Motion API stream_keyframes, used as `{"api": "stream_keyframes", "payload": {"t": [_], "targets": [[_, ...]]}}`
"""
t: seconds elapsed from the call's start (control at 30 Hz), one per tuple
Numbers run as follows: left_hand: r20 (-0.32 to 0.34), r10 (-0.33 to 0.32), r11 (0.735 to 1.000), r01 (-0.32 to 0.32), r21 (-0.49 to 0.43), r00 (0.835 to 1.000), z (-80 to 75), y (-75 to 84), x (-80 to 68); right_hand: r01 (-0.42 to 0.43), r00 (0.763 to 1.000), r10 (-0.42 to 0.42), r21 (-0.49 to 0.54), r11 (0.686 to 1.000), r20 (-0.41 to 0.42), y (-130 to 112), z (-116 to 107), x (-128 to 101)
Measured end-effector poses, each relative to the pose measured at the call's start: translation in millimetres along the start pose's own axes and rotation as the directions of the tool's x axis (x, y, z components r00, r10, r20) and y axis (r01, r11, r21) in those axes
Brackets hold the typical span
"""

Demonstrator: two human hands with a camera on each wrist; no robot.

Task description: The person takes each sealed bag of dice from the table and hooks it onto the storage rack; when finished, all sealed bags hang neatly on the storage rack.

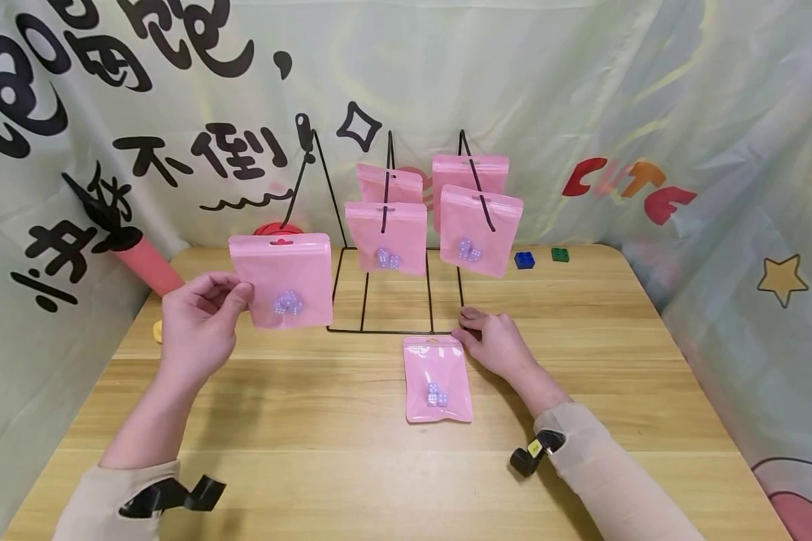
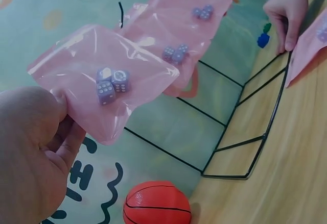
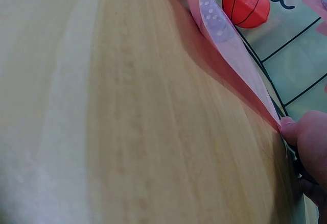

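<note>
Pink and see-through, the pouch (image 1: pixel 282 282) hangs in the air in the left hand (image 1: pixel 199 327), pinched at its left edge between thumb and fingers; three small lilac dice (image 1: pixel 288 302) have slid to its lower part. It is held upright, hang-hole at the top, flat face toward the person, so everything but that pinched edge stretches rightward from the grip. The wire rack (image 1: pixel 386 248) stands beyond and to the right of that grip, near the back of the table (image 1: pixel 311 451). Its left peg looks bare, while the middle and right pegs each carry two hung pouches. The held pouch's hole sits up and to the right of the pinch, below that free peg and on the near side of it. As I judge it, the left hand is plainly the nearer one to that peg.

Further right, the right hand (image 1: pixel 494 342) lies low on the table with its fingers curled about the front wire of the rack's base, steadying it. Just beside it, touching its fingertips at the top corner, a second pouch (image 1: pixel 437 379) lies flat, long axis running toward the person.
</note>
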State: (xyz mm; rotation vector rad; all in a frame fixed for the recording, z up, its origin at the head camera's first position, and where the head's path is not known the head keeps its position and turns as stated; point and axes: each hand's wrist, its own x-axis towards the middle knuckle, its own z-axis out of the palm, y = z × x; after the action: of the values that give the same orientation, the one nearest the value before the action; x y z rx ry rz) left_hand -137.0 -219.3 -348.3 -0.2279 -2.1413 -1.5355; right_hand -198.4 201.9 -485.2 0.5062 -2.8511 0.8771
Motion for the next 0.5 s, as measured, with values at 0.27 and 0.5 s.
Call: {"api": "stream_keyframes", "payload": {"t": [0.27, 0.5], "targets": [[-0.030, -0.042, 0.999, 0.043, 0.021, 0.999, 2.5, -2.5, 12.2, -0.003, 1.000, 0.003, 0.009, 1.000, -0.010, 1.1, 0.8, -0.5], [-0.034, -0.087, 0.996, 0.088, 0.003, 0.996, 4.4, -9.4, 18.8, -0.003, 1.000, 0.003, 0.008, 1.000, -0.004, 0.3, 0.6, -0.3]]}}
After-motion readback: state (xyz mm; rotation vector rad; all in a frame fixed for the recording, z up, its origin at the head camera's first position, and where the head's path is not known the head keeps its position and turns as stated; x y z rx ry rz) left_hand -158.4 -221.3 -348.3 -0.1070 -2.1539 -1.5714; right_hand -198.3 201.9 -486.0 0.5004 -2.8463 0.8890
